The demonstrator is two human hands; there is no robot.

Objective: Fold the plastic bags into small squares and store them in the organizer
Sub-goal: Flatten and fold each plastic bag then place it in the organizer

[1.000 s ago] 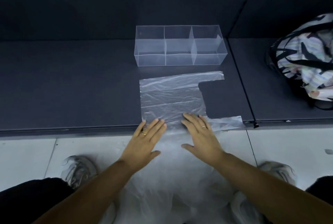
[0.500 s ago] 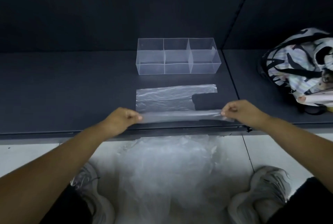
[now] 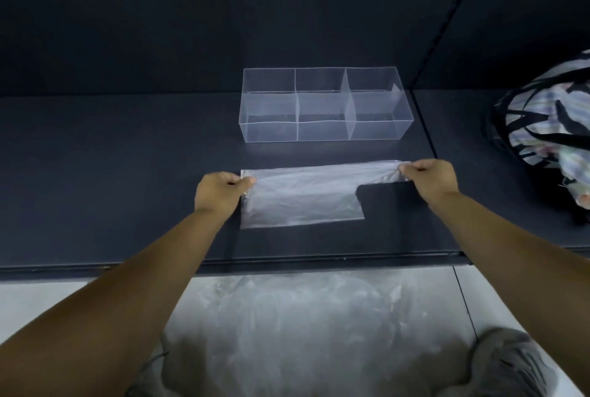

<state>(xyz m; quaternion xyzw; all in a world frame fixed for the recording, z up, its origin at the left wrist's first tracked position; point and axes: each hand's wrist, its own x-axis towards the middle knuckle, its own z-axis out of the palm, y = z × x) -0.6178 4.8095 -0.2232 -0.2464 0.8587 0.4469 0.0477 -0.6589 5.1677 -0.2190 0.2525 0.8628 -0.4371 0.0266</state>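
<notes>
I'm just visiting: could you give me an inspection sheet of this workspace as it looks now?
Surface: dark table.
Job's things: plastic bag lies flat; clear organizer stands beyond it, apart.
Clutter: patterned tote at right; heap of plastic on the floor.
Grippers: left hand and right hand each pinch a far corner of the bag.
Cables: nothing seen.
Surroundings: dark wall, pale floor.

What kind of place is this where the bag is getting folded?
Probably an indoor work corner, hard to say more: a dark table against a dark wall, a pale tiled floor below it, and a clear organizer behind the plastic bag.
</notes>
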